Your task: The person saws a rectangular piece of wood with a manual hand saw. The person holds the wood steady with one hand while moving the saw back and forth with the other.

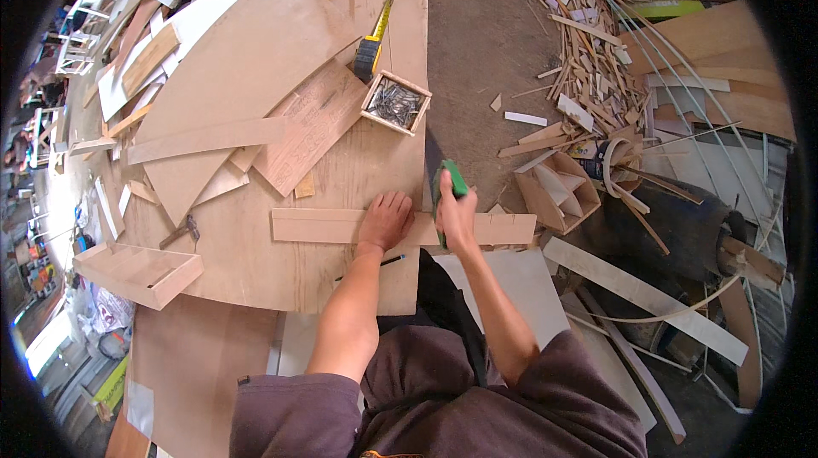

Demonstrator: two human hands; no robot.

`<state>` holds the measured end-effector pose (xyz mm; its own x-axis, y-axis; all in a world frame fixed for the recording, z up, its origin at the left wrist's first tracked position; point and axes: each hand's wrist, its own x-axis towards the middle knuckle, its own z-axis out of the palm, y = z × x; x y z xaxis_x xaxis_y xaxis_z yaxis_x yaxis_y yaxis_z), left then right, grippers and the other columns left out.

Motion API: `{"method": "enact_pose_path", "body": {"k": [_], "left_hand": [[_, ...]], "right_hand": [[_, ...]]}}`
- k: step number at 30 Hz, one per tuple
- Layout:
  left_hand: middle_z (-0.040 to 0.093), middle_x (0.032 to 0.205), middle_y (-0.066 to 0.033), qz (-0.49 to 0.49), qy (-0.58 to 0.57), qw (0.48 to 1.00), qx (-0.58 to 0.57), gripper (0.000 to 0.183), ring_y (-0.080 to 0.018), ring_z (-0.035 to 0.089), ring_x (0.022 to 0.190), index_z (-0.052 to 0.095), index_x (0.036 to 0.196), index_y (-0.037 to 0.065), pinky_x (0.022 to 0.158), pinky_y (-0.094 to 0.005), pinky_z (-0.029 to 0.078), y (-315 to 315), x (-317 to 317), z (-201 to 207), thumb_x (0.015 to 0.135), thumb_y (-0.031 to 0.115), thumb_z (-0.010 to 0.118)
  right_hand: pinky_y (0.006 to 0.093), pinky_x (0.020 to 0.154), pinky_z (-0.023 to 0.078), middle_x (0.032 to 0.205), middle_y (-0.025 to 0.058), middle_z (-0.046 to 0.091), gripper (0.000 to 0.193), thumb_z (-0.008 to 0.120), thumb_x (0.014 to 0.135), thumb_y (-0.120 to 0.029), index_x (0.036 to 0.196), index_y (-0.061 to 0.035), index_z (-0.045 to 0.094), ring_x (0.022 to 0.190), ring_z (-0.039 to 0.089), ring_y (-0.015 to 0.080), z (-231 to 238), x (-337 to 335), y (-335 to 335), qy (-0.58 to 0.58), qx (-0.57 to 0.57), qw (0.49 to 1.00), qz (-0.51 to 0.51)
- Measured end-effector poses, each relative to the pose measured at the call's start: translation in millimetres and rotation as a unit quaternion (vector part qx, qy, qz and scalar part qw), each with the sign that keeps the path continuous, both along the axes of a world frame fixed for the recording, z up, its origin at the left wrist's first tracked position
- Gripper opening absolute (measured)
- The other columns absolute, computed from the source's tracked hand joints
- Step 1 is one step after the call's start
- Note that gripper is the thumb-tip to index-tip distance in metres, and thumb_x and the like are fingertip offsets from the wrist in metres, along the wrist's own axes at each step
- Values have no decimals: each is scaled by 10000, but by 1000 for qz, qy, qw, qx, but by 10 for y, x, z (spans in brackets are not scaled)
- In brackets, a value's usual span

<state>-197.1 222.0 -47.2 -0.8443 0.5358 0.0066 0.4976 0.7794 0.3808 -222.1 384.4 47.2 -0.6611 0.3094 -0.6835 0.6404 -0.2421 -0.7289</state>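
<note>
A long, narrow light-brown board (pixel 317 226) lies across the near part of the wooden worktop (pixel 341 279), its right end sticking out past the edge. My left hand (pixel 388 219) rests flat on the board just left of that edge, fingers stretched out. In my right hand (pixel 457 219) is the green handle of a handsaw (pixel 457 179), held over the board beside the worktop's edge. The saw's blade is seen nearly edge-on and mostly hidden. A dark pencil (pixel 392 261) lies close to my left wrist.
Farther up the worktop are a wooden box of nails (pixel 396 103), a yellow-black tape measure (pixel 370 53) and large panels (pixel 256 49). A hammer (pixel 186 232) and a shallow wooden box (pixel 141 275) are at left. Wood offcuts (pixel 588 57) litter the floor at right, near an open box (pixel 558 191).
</note>
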Motion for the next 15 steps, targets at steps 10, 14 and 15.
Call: {"method": "enact_pose_path", "body": {"k": [10,14,15], "left_hand": [[592,987,-93,23,8,1000,-4,176,-269,563,1019,594,975,85,912,-396,452,11,13,-12,901,243,617],[595,983,-90,27,-1,1000,-3,154,-267,568,1010,585,957,91,902,-402,458,42,13,-23,908,236,605],[595,977,-89,27,6,1000,-4,148,-265,571,1006,581,947,93,897,-402,459,42,14,-42,909,234,602]], "right_hand": [[258,364,265,545,-35,392,488,610,1033,-468,749,-108,443,404,355,68,1243,608,403,95,28,995,-1],[258,356,289,540,-34,402,479,621,1027,-468,765,-99,464,402,378,63,1223,1028,313,51,37,998,21],[251,364,291,558,-41,420,460,629,1023,-468,790,-102,477,418,380,56,1226,1117,275,38,25,999,31]]}}
